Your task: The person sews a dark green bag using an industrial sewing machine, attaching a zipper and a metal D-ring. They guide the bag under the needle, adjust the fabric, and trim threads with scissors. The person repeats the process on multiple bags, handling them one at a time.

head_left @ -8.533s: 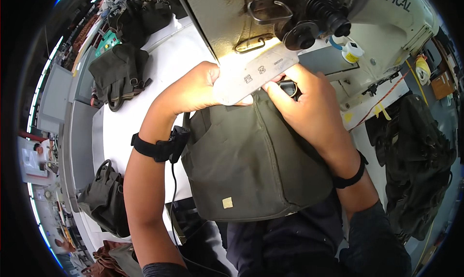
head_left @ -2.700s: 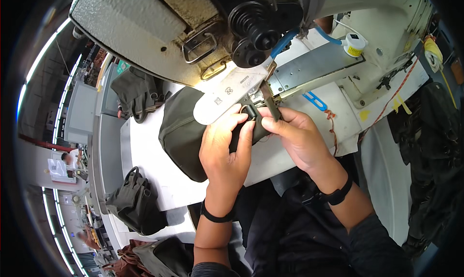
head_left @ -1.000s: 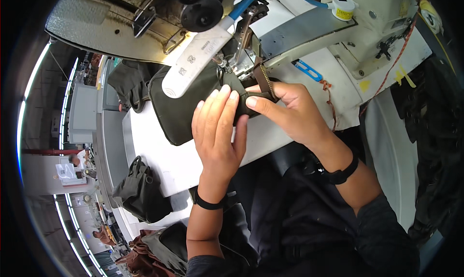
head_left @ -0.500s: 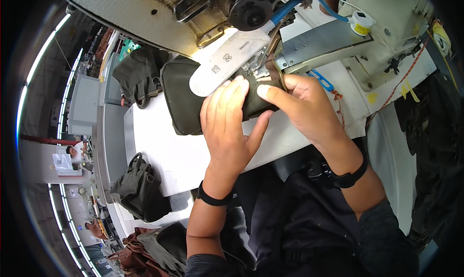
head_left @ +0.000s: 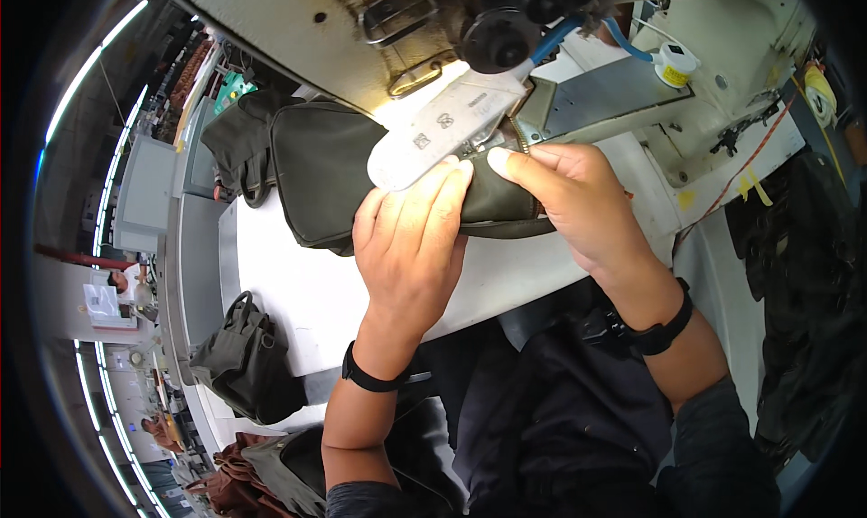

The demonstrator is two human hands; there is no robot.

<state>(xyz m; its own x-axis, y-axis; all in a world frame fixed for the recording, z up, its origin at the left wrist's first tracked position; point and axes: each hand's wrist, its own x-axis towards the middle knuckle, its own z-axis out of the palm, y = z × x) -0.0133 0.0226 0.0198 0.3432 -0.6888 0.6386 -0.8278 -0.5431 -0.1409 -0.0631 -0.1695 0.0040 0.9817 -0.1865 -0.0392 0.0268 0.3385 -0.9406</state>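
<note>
A dark green fabric bag [head_left: 330, 170] lies on the white sewing table, its seam under the presser foot [head_left: 492, 140] of an industrial sewing machine. My left hand [head_left: 406, 252] rests flat on it with fingers stretched out, tips close to the foot, thumb drawn in beside the palm. On the other side of the foot, my right hand [head_left: 578, 193] pinches the bag's edge between thumb and fingers, beside a zipper strip [head_left: 519, 134]. A pale, rounded light or guard plate [head_left: 442, 125] hides part of the stitching spot.
The machine head [head_left: 361, 30] hangs over the work, with its steel bed [head_left: 614, 98] at the right. One more green bag [head_left: 248, 360] sits at the table's left edge, and another [head_left: 235, 139] stands behind the worked one. Brown and grey pieces [head_left: 239, 482] are heaped lower left.
More of the bag now shows, spreading left and right of the foot. My left hand has shifted left, its thumb pulled in. Blue snips by my right hand are now out of sight.
</note>
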